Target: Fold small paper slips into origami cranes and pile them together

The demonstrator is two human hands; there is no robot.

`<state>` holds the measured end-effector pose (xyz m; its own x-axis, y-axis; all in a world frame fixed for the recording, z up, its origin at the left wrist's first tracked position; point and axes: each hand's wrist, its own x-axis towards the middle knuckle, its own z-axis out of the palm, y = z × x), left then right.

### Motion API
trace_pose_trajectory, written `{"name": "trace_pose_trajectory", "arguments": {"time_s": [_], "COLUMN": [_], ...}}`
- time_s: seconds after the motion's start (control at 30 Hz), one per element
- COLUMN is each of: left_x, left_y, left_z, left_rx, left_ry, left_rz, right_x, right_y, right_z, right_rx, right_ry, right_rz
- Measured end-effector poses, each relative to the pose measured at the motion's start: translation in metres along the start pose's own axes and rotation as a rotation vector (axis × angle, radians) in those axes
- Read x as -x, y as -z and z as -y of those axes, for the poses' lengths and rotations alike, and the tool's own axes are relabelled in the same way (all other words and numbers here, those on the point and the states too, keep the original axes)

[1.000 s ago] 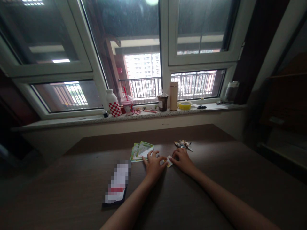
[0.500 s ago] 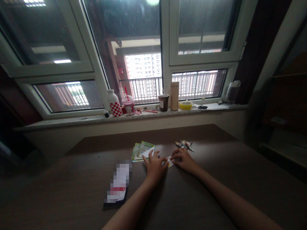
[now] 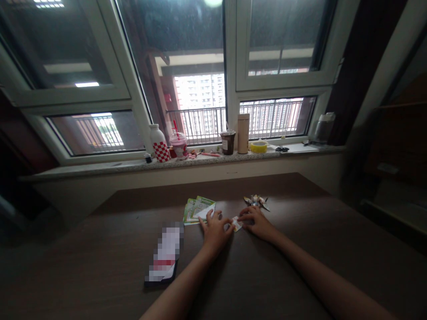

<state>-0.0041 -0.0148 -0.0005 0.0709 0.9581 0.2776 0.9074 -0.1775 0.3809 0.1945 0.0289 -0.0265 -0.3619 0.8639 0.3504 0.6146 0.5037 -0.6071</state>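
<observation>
A small whitish piece of paper (image 3: 237, 225) with yellowish marks lies on the dark table between my two hands. At its left edge are the thumb and a finger of my left hand (image 3: 215, 231), while the other fingers are bent and spread to the left. Fingers of my right hand (image 3: 256, 223) press on the paper's right side. Green-and-white printed sheets (image 3: 195, 209), fanned in a stack with a white piece on top, lie just beyond my left hand. Behind my right hand sits a small pile of folded, pointed paper pieces (image 3: 256, 201).
A phone-like flat object (image 3: 165, 253), its face blurred, lies left of my left forearm. On the windowsill (image 3: 200, 161) stand a checkered bottle (image 3: 160, 144), two drink cups, a tan flask (image 3: 243, 133), yellow tape (image 3: 258, 147) and black-handled scissors (image 3: 282, 149).
Almost nothing differs. The fingers have shifted very slightly at the small piece of paper, and its visible face looks a little changed.
</observation>
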Motion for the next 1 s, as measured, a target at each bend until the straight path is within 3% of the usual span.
{"name": "trace_pose_trajectory", "arguments": {"time_s": [0.67, 1.0], "left_x": [-0.0022, -0.0038], "left_y": [0.0013, 0.0057], "left_z": [0.0017, 0.0009], "left_rx": [0.033, 0.053], "left_ry": [0.015, -0.01], "left_rz": [0.057, 0.112], "right_x": [-0.0013, -0.0033], "right_y": [-0.003, -0.0057], "right_z": [-0.0054, 0.0019], "right_rx": [-0.001, 0.082], "right_ry": [0.049, -0.02], "right_rz": [-0.051, -0.041]}}
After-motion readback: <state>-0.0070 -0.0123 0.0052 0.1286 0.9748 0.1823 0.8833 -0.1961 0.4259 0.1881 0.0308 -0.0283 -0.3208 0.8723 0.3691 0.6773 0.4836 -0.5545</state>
